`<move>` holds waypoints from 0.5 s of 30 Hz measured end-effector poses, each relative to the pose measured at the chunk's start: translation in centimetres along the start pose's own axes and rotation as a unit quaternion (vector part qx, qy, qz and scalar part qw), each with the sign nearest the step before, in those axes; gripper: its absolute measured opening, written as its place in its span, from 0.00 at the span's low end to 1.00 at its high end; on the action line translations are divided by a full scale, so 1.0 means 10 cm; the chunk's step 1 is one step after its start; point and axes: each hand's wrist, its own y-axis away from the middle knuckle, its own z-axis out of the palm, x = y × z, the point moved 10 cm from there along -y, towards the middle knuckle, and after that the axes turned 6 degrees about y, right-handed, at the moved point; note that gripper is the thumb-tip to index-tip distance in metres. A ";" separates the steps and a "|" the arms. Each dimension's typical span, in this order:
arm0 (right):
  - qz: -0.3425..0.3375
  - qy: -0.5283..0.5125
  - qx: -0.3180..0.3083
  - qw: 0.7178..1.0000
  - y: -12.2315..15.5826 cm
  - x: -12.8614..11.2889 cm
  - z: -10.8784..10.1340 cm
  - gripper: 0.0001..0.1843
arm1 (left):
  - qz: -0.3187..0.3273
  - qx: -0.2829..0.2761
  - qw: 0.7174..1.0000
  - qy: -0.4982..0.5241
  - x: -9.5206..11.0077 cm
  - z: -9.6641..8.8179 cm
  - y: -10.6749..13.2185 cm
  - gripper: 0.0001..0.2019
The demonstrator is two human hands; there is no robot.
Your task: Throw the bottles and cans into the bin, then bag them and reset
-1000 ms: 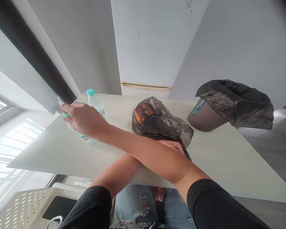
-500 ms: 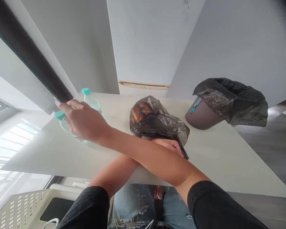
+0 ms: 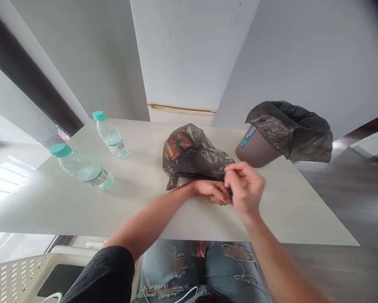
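A thin black plastic bag (image 3: 204,162) lies on the white table, with red-orange items (image 3: 178,144) showing through its far left part; their kind is blurred by the film. My left hand (image 3: 211,191) rests on the table at the bag's near edge, its fingers closed on the bunched film. Close beside it, my right hand (image 3: 246,185) is raised slightly, thumb and forefinger pinched together at the bag's right end. The contact of its fingertips with the film is partly hidden.
Two clear bottles with turquoise caps, a nearer bottle (image 3: 84,168) and a farther bottle (image 3: 111,136), stand at the left of the table (image 3: 138,202). A brown bin (image 3: 258,147) lined with a black bag (image 3: 298,130) is at the right edge. A light fridge (image 3: 189,54) stands behind.
My right hand has swung from the bottles at the left across to the bag's right end, uncrossing my arms. Both bottles now show fully. My left hand stays at the bag.
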 end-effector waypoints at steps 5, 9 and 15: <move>0.101 0.284 -0.179 0.936 -0.17 0.86 0.02 0.11 | 0.000 -0.392 0.916 -0.088 -0.05 0.72 0.27 0.30; 0.071 0.371 -0.187 0.907 -0.40 0.97 0.17 0.09 | 0.024 -0.396 0.912 -0.104 0.00 0.73 0.28 0.32; -0.040 0.195 -0.116 0.973 -0.63 0.71 0.27 0.35 | 0.024 -0.410 0.905 -0.109 -0.01 0.74 0.30 0.30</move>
